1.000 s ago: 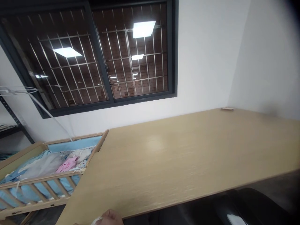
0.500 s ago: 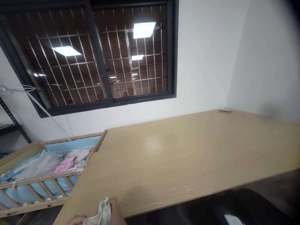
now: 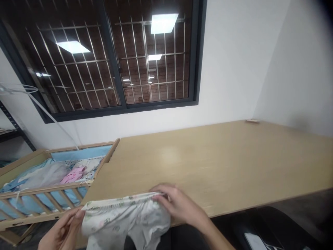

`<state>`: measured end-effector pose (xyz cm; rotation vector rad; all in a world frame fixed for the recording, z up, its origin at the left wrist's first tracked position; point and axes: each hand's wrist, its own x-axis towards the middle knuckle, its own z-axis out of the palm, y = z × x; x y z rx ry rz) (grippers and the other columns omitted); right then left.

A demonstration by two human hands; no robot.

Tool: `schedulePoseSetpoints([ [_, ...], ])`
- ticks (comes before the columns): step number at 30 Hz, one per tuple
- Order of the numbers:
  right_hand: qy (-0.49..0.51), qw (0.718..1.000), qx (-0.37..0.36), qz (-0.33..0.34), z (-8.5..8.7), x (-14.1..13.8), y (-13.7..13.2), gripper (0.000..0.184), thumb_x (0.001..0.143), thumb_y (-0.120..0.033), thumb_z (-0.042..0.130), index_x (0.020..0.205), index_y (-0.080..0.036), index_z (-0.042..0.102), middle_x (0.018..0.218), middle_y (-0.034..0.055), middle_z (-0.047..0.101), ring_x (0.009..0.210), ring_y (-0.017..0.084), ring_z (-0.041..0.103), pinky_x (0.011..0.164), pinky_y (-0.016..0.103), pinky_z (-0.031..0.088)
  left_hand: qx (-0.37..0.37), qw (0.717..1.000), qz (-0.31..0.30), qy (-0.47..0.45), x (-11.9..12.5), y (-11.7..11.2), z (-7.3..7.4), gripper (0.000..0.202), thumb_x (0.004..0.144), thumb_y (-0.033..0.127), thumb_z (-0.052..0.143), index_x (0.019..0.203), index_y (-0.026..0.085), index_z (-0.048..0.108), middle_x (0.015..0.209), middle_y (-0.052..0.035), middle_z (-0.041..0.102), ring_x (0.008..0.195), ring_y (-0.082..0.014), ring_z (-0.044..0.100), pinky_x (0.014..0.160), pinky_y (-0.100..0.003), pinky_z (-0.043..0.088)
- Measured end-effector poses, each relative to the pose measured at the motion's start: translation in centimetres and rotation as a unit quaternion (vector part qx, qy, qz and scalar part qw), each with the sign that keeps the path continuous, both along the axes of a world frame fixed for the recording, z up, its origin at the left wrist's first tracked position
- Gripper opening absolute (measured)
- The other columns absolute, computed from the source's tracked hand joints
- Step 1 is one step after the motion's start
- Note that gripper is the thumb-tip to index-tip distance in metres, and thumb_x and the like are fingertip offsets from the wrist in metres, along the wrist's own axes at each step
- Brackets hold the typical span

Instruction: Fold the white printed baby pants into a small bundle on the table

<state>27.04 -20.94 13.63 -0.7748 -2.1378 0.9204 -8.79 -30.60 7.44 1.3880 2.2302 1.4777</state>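
A small pair of white printed pants [image 3: 127,215] with a gathered elastic waistband hangs stretched between my two hands at the table's near edge. My left hand [image 3: 63,229] pinches the left end of the waistband, thumb on top. At the other end of the waistband, my right hand [image 3: 177,203] is closed on the fabric. The two legs of the pants droop below, partly cut off by the bottom of the view. Under and beyond them lies the wooden table [image 3: 208,156].
To the left stands a wooden crib [image 3: 47,192] with blue lining, holding a pink cloth [image 3: 74,174] and other fabrics. A small flat object [image 3: 252,121] lies at the table's far corner. A phone [image 3: 255,241] rests on something black at lower right. Behind is a barred window [image 3: 153,69].
The pants, bunched low at the bottom edge before, are now raised and spread wide by the waistband. My right hand has moved right and up, and my left hand has moved left.
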Motion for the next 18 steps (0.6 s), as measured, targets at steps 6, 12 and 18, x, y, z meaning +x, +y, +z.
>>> schedulePoseSetpoints([
  [6, -0.030, 0.994, 0.104, -0.016, 3.2, 2.9, 4.7, 0.030, 0.101, -0.028, 0.047, 0.123, -0.023, 0.068, 0.117, 0.0096, 0.065, 0.105, 0.021, 0.063, 0.091, 0.034, 0.052, 0.066, 0.974, -0.124, 0.176, 1.9, 6.6, 2.9, 0.038, 0.097, 0.055, 0.044, 0.101, 0.024, 0.064, 0.106, -0.0054, 0.071, 0.101, -0.0246, 0.065, 0.089, -0.034, 0.051],
  [12, -0.039, 0.990, 0.066, -0.119, -1.0, 1.9, 15.7, 0.022, 0.090, -0.023, 0.061, 0.110, -0.018, 0.068, 0.097, 0.0052, 0.070, 0.082, 0.017, 0.064, 0.077, 0.030, 0.052, 0.013, 0.967, -0.143, 0.209, 3.9, 17.1, 1.5, 0.036, 0.100, 0.039, 0.035, 0.095, 0.021, 0.065, 0.098, -0.0077, 0.072, 0.097, -0.0250, 0.066, 0.087, -0.036, 0.051],
  [18, -0.104, 0.975, 0.009, -0.198, -8.8, 0.0, 24.5, 0.021, 0.087, -0.010, 0.053, 0.101, -0.017, 0.067, 0.081, -0.0006, 0.066, 0.073, 0.014, 0.061, 0.069, 0.024, 0.048, -0.083, 0.958, -0.156, 0.225, 5.2, 24.8, -3.0, 0.031, 0.099, 0.019, 0.037, 0.094, 0.015, 0.066, 0.096, -0.0111, 0.072, 0.092, -0.0212, 0.067, 0.083, -0.032, 0.051],
])
